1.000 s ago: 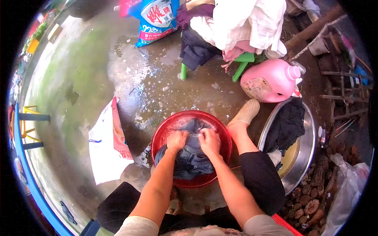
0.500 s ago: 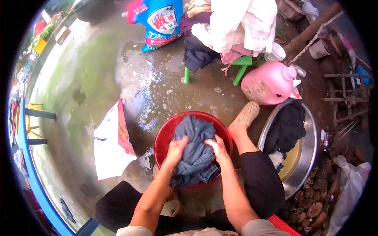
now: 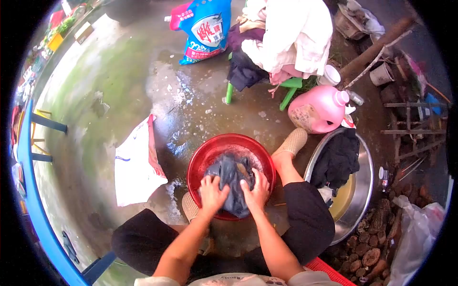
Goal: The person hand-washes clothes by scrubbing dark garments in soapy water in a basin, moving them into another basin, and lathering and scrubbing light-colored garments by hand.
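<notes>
Basin [image 3: 196, 164] on wet concrete [image 3: 114, 124], stool [image 3: 289, 97] nearby; L/R hands' [image 3: 213, 194] [image 3: 255, 191] grip on dk cloth [image 3: 231, 183].

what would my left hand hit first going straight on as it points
Your left hand would probably meet the dark grey cloth bunched ahead in the round red plastic basin; depth is unclear.

From here I see a slate-blue garment [image 3: 230, 183], soaked and crumpled, bunched low inside the round red basin [image 3: 197, 161]. It runs from the basin's middle towards its near rim; whitish suds [image 3: 240, 151] cling along the far inner wall.
</notes>
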`<state>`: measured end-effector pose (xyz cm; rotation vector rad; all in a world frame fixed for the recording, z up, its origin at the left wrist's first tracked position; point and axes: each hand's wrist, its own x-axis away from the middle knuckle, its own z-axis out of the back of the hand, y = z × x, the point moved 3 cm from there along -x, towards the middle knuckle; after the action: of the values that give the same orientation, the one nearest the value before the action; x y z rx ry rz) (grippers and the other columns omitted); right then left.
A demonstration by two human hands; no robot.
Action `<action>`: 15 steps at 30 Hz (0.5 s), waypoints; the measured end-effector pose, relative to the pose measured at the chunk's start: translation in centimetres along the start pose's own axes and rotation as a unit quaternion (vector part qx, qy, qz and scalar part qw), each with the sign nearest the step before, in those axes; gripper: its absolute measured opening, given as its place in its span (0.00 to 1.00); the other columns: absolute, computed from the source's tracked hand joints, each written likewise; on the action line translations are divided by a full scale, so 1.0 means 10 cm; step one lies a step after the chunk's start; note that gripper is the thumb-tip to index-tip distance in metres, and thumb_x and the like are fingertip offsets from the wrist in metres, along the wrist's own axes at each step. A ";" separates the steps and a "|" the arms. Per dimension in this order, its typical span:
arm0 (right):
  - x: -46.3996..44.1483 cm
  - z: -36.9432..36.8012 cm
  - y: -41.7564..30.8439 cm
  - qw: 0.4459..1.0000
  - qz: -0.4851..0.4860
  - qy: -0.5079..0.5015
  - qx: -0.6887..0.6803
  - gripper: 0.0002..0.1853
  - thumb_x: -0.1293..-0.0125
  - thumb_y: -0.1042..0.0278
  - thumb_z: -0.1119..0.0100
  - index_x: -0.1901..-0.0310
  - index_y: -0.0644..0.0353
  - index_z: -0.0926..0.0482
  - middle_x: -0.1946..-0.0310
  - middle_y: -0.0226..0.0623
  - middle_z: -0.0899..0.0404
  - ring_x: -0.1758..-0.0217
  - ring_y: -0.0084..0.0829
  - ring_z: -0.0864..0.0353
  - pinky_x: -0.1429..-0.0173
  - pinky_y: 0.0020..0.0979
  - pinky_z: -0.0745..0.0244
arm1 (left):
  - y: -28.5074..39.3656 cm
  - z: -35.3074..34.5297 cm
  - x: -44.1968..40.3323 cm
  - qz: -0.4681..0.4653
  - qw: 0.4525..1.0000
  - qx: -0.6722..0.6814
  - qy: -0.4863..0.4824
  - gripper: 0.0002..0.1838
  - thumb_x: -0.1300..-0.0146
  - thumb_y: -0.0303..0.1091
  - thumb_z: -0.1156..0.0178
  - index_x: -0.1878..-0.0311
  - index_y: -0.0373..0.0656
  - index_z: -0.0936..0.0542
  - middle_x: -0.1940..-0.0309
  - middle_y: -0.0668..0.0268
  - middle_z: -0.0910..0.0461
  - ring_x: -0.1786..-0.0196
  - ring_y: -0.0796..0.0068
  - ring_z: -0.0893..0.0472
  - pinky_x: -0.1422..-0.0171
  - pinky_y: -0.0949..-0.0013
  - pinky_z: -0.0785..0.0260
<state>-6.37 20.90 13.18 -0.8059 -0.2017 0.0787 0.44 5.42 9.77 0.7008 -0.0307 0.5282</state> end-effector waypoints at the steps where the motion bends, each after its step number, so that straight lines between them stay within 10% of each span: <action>1: 0.03 -0.14 -0.02 0.999 0.041 0.016 0.020 0.28 0.38 0.57 0.39 0.38 0.54 0.31 0.38 0.43 0.34 0.35 0.44 0.35 0.34 0.42 0.39 | 0.09 -0.04 0.13 -0.033 0.998 -0.022 0.048 0.22 0.50 0.46 0.39 0.56 0.40 0.23 0.49 0.50 0.28 0.43 0.45 0.31 0.43 0.43 0.36; 3: 0.14 -0.54 0.20 0.996 0.015 -0.060 0.068 0.28 0.31 0.47 0.53 0.34 0.49 0.35 0.39 0.46 0.35 0.35 0.50 0.36 0.34 0.48 0.40 | 0.17 -0.11 0.21 -0.021 0.994 -0.037 0.096 0.19 0.51 0.46 0.40 0.62 0.39 0.23 0.52 0.50 0.27 0.44 0.46 0.32 0.45 0.46 0.37; 11: -0.63 -0.91 0.43 0.982 0.007 -0.065 0.177 0.23 0.31 0.47 0.50 0.42 0.54 0.30 0.58 0.50 0.26 0.53 0.52 0.25 0.52 0.50 0.29 | -0.05 -0.51 -0.68 -0.024 0.989 -0.103 0.105 0.18 0.53 0.49 0.39 0.73 0.42 0.23 0.68 0.56 0.25 0.58 0.52 0.26 0.56 0.51 0.34; 15: -1.09 -0.99 0.53 0.941 -0.132 -0.225 0.214 0.28 0.29 0.43 0.64 0.45 0.59 0.26 0.53 0.61 0.23 0.47 0.58 0.24 0.43 0.53 0.31 | -0.16 -0.70 -1.15 -0.006 0.997 -0.077 -0.001 0.21 0.48 0.53 0.42 0.74 0.41 0.18 0.77 0.50 0.19 0.70 0.51 0.19 0.56 0.51 0.28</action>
<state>-14.89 15.93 1.08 -0.3110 -0.7002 0.0501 -9.80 3.52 1.12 0.5515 -0.0686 0.5072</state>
